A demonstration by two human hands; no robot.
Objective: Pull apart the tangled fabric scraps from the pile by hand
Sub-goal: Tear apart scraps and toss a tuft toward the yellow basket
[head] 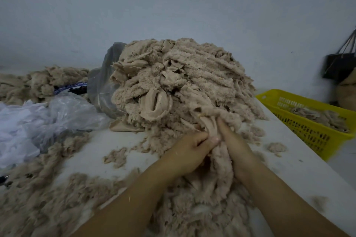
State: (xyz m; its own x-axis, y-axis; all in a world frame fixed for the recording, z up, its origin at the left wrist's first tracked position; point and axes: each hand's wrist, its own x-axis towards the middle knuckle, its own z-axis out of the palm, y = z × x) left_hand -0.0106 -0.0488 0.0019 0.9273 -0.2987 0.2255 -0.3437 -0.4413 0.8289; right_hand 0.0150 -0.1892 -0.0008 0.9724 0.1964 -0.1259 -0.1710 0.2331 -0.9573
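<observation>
My left hand (189, 150) and right hand (234, 140) both curl tight round one beige fleece strip (219, 159) at the near foot of the scrap pile (183, 86). Bare table (289, 161) runs open on my right to its edge, with the yellow basket (308, 132) just beyond. Crumpled plastic bags (48, 119) crowd the left.

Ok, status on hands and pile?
Left hand, right hand both grip one beige fleecy fabric strip at front of tall tangled scrap pile. Strip not yet free. Nothing covers hands.
</observation>
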